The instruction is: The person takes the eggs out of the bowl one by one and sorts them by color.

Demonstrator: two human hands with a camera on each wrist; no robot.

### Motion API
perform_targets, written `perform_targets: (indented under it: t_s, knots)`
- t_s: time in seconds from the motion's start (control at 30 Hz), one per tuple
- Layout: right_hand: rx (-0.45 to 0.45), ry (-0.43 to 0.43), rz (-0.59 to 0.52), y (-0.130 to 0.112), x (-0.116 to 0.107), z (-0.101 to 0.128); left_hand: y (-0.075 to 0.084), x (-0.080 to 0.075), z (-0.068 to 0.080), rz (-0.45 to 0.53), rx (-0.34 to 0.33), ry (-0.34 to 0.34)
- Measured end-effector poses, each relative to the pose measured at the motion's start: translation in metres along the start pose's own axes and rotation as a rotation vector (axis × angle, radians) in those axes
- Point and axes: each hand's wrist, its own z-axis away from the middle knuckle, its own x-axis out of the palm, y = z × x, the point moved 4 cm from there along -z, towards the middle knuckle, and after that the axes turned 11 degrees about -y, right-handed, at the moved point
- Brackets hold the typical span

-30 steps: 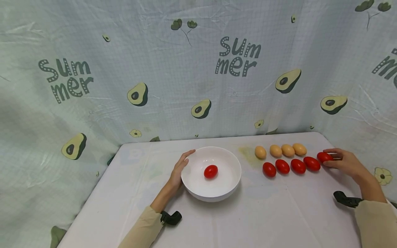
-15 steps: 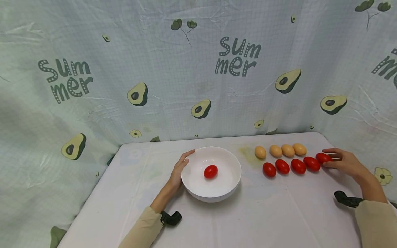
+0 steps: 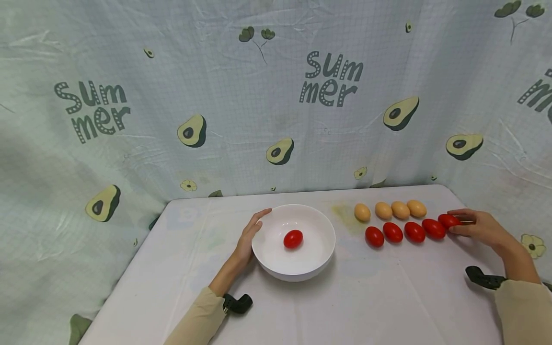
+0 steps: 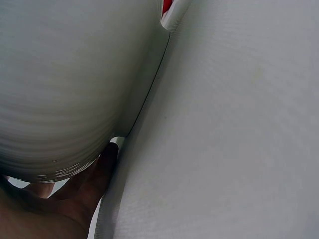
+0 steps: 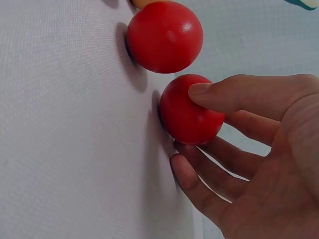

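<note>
Right hand on the end red egg, left hand at the bowl

Right hand (image 3: 480, 228) grip closes round the end red egg (image 3: 449, 220) on the counter (image 3: 388, 306) (four more just beside it); left hand (image 3: 249, 237), fingers straight, touches the white bowl (image 3: 321, 258)

In the left wrist view the white bowl (image 4: 65, 84) fills the frame as a blur, cut off at the top and left edges, and only a sliver of the red egg (image 4: 167, 5) inside it shows at the top edge. The left hand (image 4: 60, 204) there is dark, out of focus and cut by the bottom edge. In the right wrist view, the right hand (image 5: 259, 164) runs off the right and bottom edges, its fingers (image 5: 219, 94) covering part of the end red egg (image 5: 187, 112), and an orange egg (image 5: 144, 2) is clipped by the top edge.
</note>
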Motion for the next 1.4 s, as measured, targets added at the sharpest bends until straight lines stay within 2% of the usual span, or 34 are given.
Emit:
perform_targets:
  t_s: [0.33,0.67,0.87,1.07,1.4]
  knots:
    - [-0.008,-0.023,0.017,-0.004,-0.001,0.003,0.000,0.000,0.000,-0.002,0.003,0.003]
    - [-0.078,0.004,0.106,-0.015,-0.009,0.009,0.001,0.000,0.001,-0.001,0.001,0.010]
    - [-0.078,0.057,0.170,-0.035,-0.017,0.015,0.001,0.000,0.001,-0.012,0.001,0.009]
    - [-0.086,0.161,0.227,-0.060,-0.022,0.023,0.001,0.001,0.001,-0.011,0.003,0.010]
    - [-0.188,0.257,0.237,-0.109,-0.016,0.030,0.001,0.000,0.001,-0.012,0.000,0.011]
